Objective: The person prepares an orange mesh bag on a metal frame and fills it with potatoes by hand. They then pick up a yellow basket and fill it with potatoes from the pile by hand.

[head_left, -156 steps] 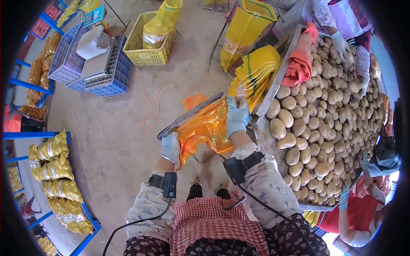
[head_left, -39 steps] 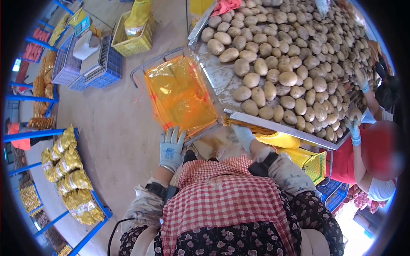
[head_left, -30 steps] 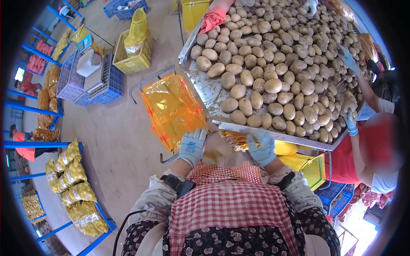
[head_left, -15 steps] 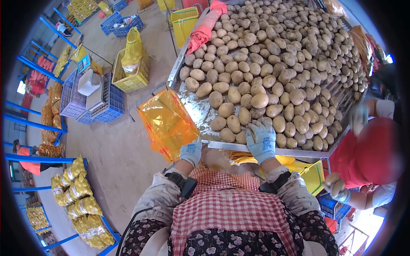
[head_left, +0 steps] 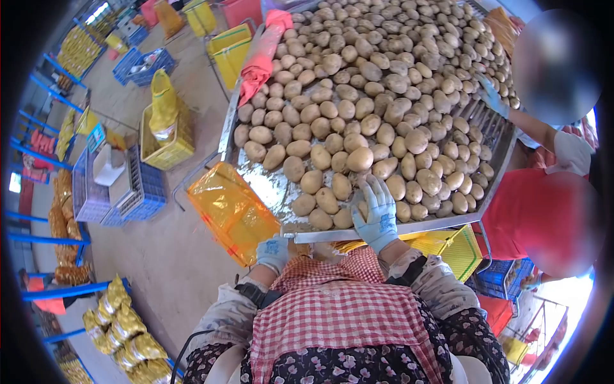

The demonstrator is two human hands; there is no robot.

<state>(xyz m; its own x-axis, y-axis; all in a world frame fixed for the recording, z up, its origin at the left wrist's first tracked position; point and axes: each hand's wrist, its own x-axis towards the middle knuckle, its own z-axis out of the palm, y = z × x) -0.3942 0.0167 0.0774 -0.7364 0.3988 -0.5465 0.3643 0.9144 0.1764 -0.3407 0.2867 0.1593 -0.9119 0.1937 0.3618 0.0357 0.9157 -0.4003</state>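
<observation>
A large heap of potatoes (head_left: 358, 159) covers the metal-edged sorting table (head_left: 320, 235) in front of me. My right hand (head_left: 378, 216), in a pale blue glove, lies over the near potatoes with its fingers stretched out and apart, touching them. At the table's near left corner is my left hand (head_left: 274, 252), gloved alike, its fingers curled in. Whatever it grips is hidden. Right beside it hangs an orange plastic bag (head_left: 233, 208), spread on a frame against the table's left side.
A co-worker in red (head_left: 521, 205) stands at the right, a gloved hand (head_left: 494, 97) over the potatoes. Below the table's edge is a yellow crate (head_left: 457, 255). Blue crates (head_left: 144, 192) and a yellow crate (head_left: 169, 150) stand on the floor at left. Filled yellow sacks (head_left: 121, 323) lie on a rack.
The view has shifted, so the table sits further left. My right hand still lies on the near potatoes, fingers spread a little more. The co-worker's arm now reaches across the heap.
</observation>
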